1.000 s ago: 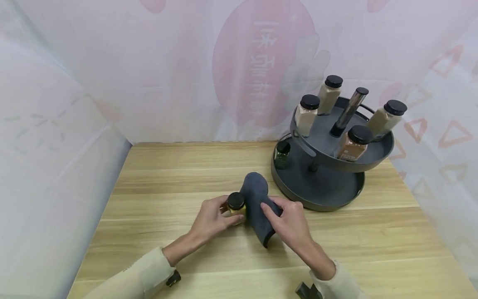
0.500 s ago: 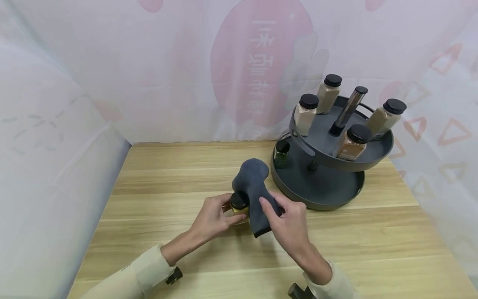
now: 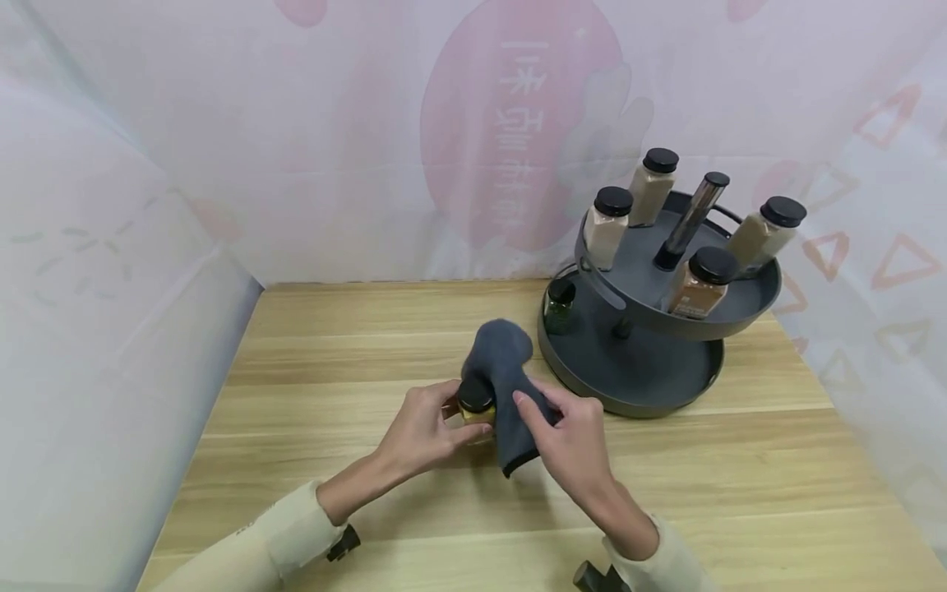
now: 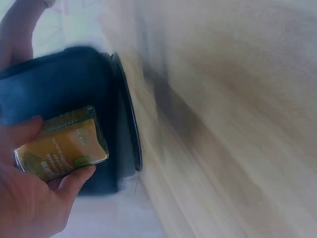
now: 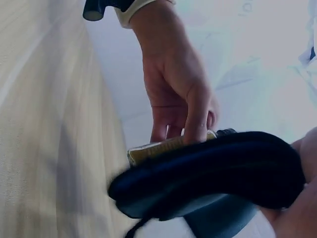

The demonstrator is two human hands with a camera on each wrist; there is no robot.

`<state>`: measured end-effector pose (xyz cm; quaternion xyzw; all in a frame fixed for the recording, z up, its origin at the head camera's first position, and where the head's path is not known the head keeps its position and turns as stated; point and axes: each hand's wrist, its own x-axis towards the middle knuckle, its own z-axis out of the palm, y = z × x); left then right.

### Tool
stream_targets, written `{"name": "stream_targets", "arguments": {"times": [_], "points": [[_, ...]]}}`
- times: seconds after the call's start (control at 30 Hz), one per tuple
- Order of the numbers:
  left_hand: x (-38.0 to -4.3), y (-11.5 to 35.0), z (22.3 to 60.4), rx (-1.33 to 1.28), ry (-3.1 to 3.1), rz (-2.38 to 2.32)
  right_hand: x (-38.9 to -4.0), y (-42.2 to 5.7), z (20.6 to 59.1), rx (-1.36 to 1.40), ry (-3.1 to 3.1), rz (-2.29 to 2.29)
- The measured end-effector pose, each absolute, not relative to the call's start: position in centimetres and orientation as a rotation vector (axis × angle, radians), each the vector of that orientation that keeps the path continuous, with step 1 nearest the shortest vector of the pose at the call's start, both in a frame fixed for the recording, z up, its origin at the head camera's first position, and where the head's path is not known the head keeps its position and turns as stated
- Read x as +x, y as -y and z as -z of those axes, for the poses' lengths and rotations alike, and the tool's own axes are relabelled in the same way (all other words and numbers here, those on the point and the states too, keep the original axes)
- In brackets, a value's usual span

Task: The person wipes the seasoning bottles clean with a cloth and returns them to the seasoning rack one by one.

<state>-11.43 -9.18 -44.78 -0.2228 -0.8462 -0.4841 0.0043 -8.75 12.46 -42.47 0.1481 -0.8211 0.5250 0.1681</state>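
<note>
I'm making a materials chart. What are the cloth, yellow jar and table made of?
Cloth: probably soft, matte fabric, since it bends and droops. Yellow jar: shiny, perhaps glass or clear plastic, because its edges look see-through. Table: smooth wood or a wood-look covering; its streaky grain fits both.

Head view faces forward-down; close wrist views share the jar (image 4: 68, 145).

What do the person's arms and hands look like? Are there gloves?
No gloves: both hands are bare. The sleeves are pale cream and reach nearly to the wrists. A small black gadget pokes out by each cuff.
</note>
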Motion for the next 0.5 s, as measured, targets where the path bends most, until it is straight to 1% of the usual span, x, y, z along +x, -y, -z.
{"name": "stream_targets", "arguments": {"times": [0.1,0.3,0.5], "points": [[-11.5,9.2,44.4,-0.691,2.638,1.516,-8.6,-12.3,42.9,0.444,2.301,-1.501],[-11.6,9.2,43.9,-0.673,2.610,1.580,-9.0,-12.2,43.4,0.345,2.588,-1.374],[-11.5,9.2,44.3,-0.686,2.622,1.565,-8.7,-12.4,42.2,0.464,2.233,-1.487]]}}
